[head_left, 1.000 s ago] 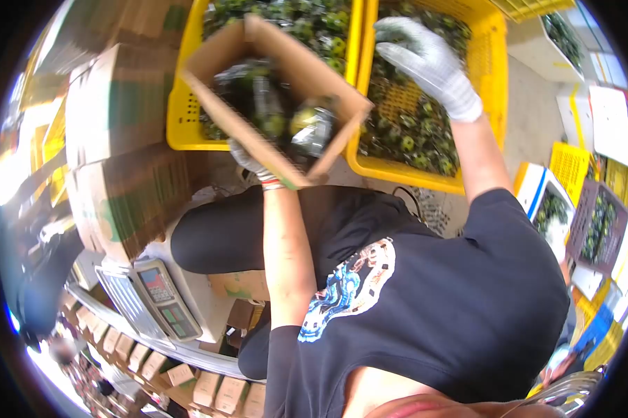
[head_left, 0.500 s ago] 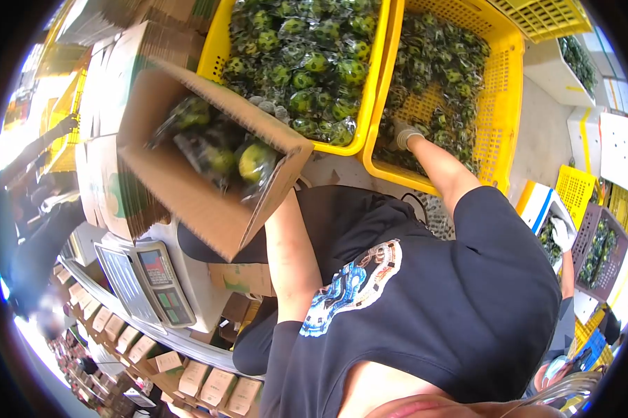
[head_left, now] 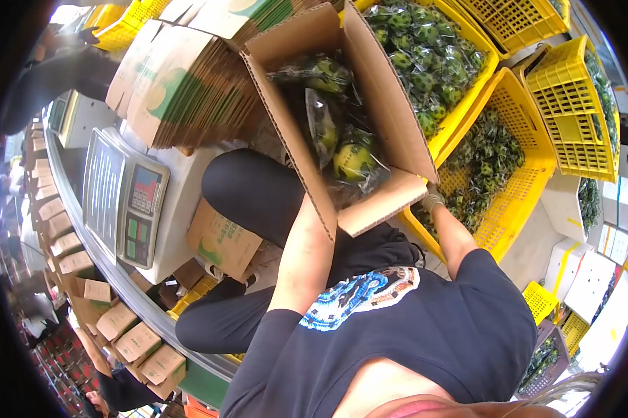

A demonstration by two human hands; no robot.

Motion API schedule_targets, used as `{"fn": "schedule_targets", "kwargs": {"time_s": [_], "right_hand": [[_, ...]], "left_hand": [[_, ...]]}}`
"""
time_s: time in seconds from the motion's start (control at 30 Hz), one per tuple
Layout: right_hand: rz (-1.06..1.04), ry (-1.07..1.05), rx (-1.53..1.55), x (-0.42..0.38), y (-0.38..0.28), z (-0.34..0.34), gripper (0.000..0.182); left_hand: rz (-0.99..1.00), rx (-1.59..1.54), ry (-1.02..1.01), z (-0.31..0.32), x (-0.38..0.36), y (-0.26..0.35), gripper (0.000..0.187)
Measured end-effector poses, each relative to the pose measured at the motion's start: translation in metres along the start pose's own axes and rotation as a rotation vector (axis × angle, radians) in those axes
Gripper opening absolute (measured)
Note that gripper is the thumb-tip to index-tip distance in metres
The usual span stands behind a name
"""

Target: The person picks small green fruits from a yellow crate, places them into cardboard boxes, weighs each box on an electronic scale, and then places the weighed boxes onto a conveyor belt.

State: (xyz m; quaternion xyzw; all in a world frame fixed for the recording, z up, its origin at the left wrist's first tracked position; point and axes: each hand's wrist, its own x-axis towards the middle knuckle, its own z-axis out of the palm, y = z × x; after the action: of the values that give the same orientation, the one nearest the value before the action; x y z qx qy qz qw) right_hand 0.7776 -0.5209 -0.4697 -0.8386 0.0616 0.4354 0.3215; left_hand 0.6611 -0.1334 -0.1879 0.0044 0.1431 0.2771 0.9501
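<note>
An open cardboard box point(head_left: 293, 139) is raised in front of my chest, with bagged green and yellowish fruit point(head_left: 356, 161) inside. My left forearm reaches up behind the box and supports it; the hand itself is hidden behind the cardboard. My right hand point(head_left: 432, 200), in a light glove, is at the near edge of a yellow crate point(head_left: 523, 188) of bagged green fruit, beside the box's lower right corner. Its fingers are hidden. Beyond the box is another yellow crate point(head_left: 491, 66) full of bagged green fruit.
Flattened cartons point(head_left: 189, 90) are stacked at the left, by a digital scale point(head_left: 126, 198). Small boxes point(head_left: 136, 341) line the lower left, where another person's arm point(head_left: 91, 348) shows. More crates point(head_left: 571, 104) and white boxes point(head_left: 585, 279) stand at the right.
The box has shifted right in view and turned more upright. My right hand has come from among the fruit to the crate's near side, by the box corner. The whole view has turned.
</note>
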Motion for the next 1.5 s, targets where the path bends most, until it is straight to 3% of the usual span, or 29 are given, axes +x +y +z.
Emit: {"fn": "schedule_targets", "kwargs": {"time_s": [0.1, 0.17, 0.2, 0.23, 0.27, 0.3, 0.37, 0.47, 0.53, 0.6, 0.73, 0.77, 0.8, 0.87, 0.9, 0.93, 0.97, 1.0, 1.1, 1.13, 1.17, 1.2, 1.23, 1.3, 1.33, 1.37, 1.4, 1.47, 1.5], "right_hand": [[0.104, -0.104, -0.036, -0.106, -0.093, -0.047, 0.084], [0.083, 0.28, -0.185, -0.119, -0.095, -0.073, 0.072], [0.014, 0.274, -0.033, -0.128, -0.103, -0.088, 0.065], [-0.215, 0.352, 0.201, -0.143, -0.104, -0.102, 0.056], [-0.372, 0.266, 0.286, -0.176, -0.134, -0.122, 0.045], [-0.673, 0.173, 0.499, -0.229, -0.184, -0.129, 0.042], [-1.042, 0.209, 0.504, -0.332, -0.284, -0.131, 0.048], [-1.478, 0.645, 0.103, -0.404, -0.365, -0.115, 0.058], [-1.585, 0.699, -0.262, -0.425, -0.399, -0.104, 0.056], [-1.5, 0.662, -0.745, -0.435, -0.421, -0.09, 0.043], [-1.54, 0.339, -0.201, -0.416, -0.415, -0.072, 0.057], [-1.338, 0.223, -0.02, -0.408, -0.41, -0.055, 0.069], [-1.351, 0.21, -0.115, -0.391, -0.411, -0.031, 0.073], [-1.484, 0.13, -0.314, -0.364, -0.418, 0.03, 0.076], [-1.626, 0.218, -0.333, -0.366, -0.428, 0.062, 0.074], [-1.761, 0.326, -0.35, -0.367, -0.438, 0.093, 0.073], [-1.725, 0.11, -0.309, -0.376, -0.457, 0.114, 0.065], [-1.673, -0.1, -0.281, -0.389, -0.479, 0.129, 0.056], [-1.784, -0.384, -0.373, -0.386, -0.545, 0.17, 0.063], [-1.725, -0.534, -0.31, -0.386, -0.567, 0.191, 0.079], [-1.74, -0.619, -0.226, -0.4, -0.588, 0.234, 0.093], [-1.753, -0.706, -0.145, -0.415, -0.609, 0.277, 0.108], [-1.762, -0.71, -0.236, -0.426, -0.628, 0.307, 0.106], [-1.856, -0.78, -0.284, -0.401, -0.672, 0.385, 0.108], [-1.902, -0.819, -0.307, -0.39, -0.693, 0.423, 0.109], [-1.96, -0.758, -0.356, -0.376, -0.703, 0.454, 0.105], [-1.785, -0.612, -0.582, -0.375, -0.702, 0.47, 0.097], [-1.652, -0.374, -0.903, -0.376, -0.703, 0.486, 0.08], [-1.698, -0.286, -1.024, -0.383, -0.698, 0.481, 0.072]], "left_hand": [[-0.015, -0.015, -0.012, -0.002, 0.001, -0.003, 0.066], [-0.051, -0.041, -0.033, 0.003, 0.005, -0.013, 0.066], [-0.066, -0.05, -0.043, 0.006, 0.004, -0.017, 0.066], [-0.089, -0.057, -0.055, 0.009, 0.003, -0.02, 0.066], [-0.105, -0.061, -0.062, 0.013, 0.001, -0.023, 0.066], [-0.115, -0.079, -0.097, 0.015, 0.0, -0.024, 0.066], [-0.087, -0.067, -0.124, 0.008, 0.001, -0.027, 0.066], [-0.04, 0.013, -0.182, 0.019, -0.004, -0.029, 0.068], [-0.08, -0.023, -0.292, 0.052, -0.025, -0.027, 0.07], [-0.026, -0.04, -0.352, 0.056, -0.027, -0.014, 0.072], [0.24, -0.073, -0.407, 0.071, -0.028, 0.025, 0.073], [0.257, -0.164, -0.468, 0.08, -0.032, 0.034, 0.072], [0.271, -0.253, -0.532, 0.09, -0.037, 0.043, 0.072], [0.345, -0.289, -0.581, 0.094, -0.042, 0.067, 0.069], [0.525, -0.113, -0.426, 0.099, -0.047, 0.083, 0.068], [0.67, -0.027, -0.481, 0.103, -0.05, 0.101, 0.064], [0.814, 0.062, -0.527, 0.102, -0.056, 0.129, 0.06], [0.905, 0.209, -0.419, 0.109, -0.072, 0.164, 0.057], [1.128, 0.724, -0.171, 0.13, -0.139, 0.291, 0.047], [1.235, 0.943, -0.133, 0.127, -0.16, 0.338, 0.044], [1.141, 0.624, -0.219, 0.118, -0.19, 0.388, 0.064], [1.138, 0.565, -0.169, 0.133, -0.218, 0.419, 0.076], [1.218, 0.744, -0.078, 0.13, -0.239, 0.444, 0.08], [1.286, 0.769, -0.095, 0.115, -0.255, 0.486, 0.076], [1.397, 0.83, 0.032, 0.109, -0.255, 0.497, 0.069], [1.438, 0.921, 0.037, 0.104, -0.252, 0.498, 0.06], [1.428, 1.074, 0.211, 0.093, -0.249, 0.496, 0.059], [1.372, 1.218, 0.5, 0.089, -0.244, 0.491, 0.059], [1.326, 1.208, 0.616, 0.102, -0.243, 0.483, 0.06]]}}
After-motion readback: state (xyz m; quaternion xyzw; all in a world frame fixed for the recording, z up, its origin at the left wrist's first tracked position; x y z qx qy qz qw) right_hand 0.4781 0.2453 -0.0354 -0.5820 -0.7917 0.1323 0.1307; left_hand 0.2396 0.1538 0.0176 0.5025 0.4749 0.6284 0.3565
